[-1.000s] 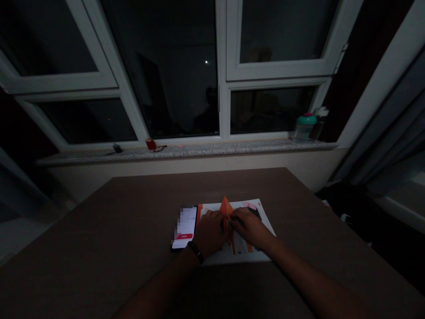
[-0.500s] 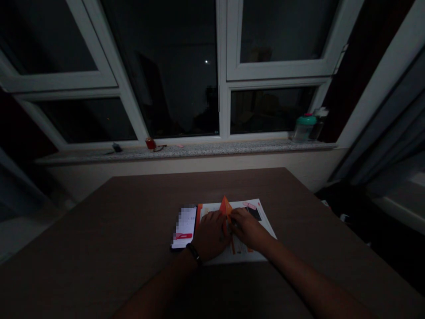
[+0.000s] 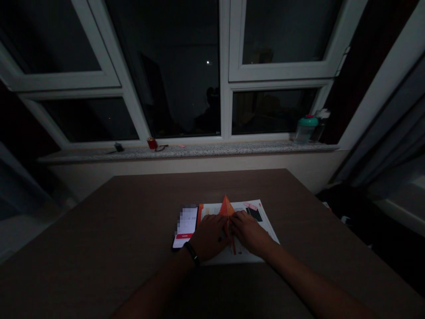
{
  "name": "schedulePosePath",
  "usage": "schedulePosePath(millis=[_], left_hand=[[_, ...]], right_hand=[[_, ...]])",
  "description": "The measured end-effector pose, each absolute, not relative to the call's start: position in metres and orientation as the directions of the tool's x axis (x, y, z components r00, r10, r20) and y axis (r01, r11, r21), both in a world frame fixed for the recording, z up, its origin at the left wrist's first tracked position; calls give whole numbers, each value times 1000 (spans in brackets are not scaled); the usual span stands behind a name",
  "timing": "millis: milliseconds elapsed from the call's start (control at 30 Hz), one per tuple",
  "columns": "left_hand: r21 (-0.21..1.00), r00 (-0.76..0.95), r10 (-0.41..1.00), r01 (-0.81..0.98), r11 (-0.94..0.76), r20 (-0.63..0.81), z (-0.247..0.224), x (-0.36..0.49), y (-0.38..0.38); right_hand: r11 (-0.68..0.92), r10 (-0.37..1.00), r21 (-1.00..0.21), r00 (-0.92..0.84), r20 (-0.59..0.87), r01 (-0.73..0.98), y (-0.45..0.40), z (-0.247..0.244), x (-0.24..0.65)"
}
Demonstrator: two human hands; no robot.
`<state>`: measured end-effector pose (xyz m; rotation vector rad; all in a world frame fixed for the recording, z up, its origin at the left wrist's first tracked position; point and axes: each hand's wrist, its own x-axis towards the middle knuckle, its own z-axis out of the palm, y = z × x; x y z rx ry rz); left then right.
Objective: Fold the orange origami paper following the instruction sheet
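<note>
An orange sheet of paper, folded to a sharp point, lies on a printed white booklet. Its tip points away from me, beyond my fingers. My left hand, with a dark band at the wrist, holds the paper's left side with bent fingers. From the right, my right hand grips the other side, its fingertips close to those of the left. The lower part of the folded paper is largely hidden by both hands. Dim light hides the exact fold beneath the fingertips.
Beside the booklet's left edge lies a lit phone on the brown table. Behind the table, a stone windowsill carries a small red object, a dark small item and a teal-lidded bottle.
My right hand's fingers have come down flatter along the paper's right side. The left hand stays almost in place. The whole view has shifted slightly.
</note>
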<state>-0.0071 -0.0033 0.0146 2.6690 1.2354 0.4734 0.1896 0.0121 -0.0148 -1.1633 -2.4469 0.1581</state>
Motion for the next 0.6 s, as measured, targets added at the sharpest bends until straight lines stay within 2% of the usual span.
schedulePosePath(millis=[333,600], left_hand=[[235,594,781,744,-625,193,11,-6,2],[210,566,808,780,-589,166,2,-6,14]], right_hand=[[644,759,-221,-577,301,732,12,-11,191],[596,801,-303,-520,298,744,21,-17,189]])
